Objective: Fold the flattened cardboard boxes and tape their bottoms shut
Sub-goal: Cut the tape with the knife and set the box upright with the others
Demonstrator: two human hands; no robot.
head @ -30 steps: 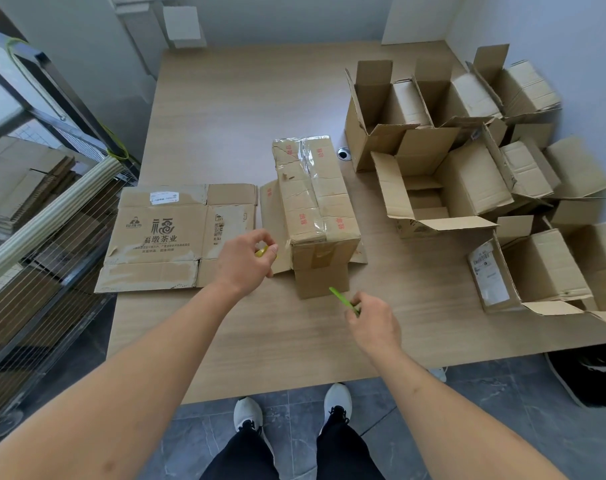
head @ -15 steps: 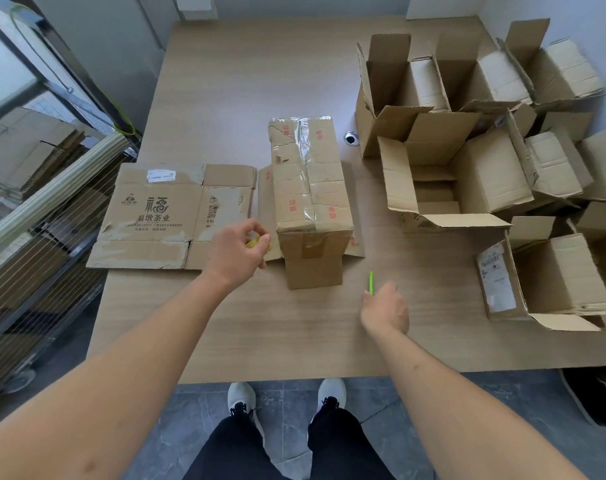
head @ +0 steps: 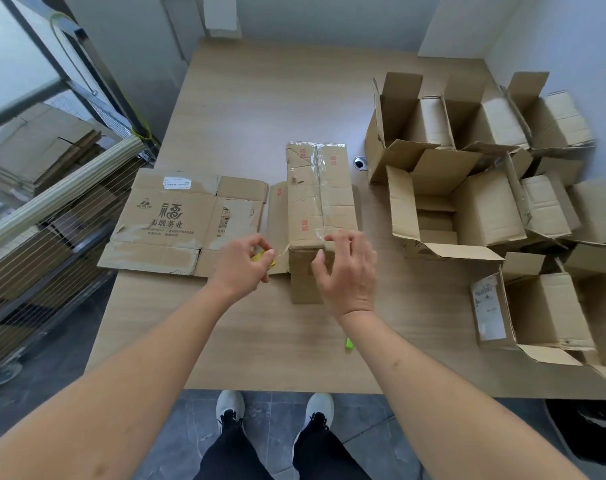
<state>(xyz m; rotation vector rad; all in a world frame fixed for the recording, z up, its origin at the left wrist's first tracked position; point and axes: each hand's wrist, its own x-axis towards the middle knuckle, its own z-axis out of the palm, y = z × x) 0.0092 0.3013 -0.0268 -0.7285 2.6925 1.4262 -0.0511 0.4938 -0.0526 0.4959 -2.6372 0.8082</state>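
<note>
Right hand (head: 346, 271), pen now dropped, fingers spread on upturned taped box (head: 320, 202); left hand (head: 244, 263) pinches yellow tape roll (head: 264, 260); green pen (head: 348, 343) lies on table (head: 260, 341)

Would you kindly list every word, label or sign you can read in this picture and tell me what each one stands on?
"福": large character on the flattened box.
"福墩茶业": line beneath it, same box.
Smaller print, the QR code and the white label on that box: too small to read.
Red characters on the taped box: blurred, unreadable.
White shipping label on the box at right: too small to read.
</note>
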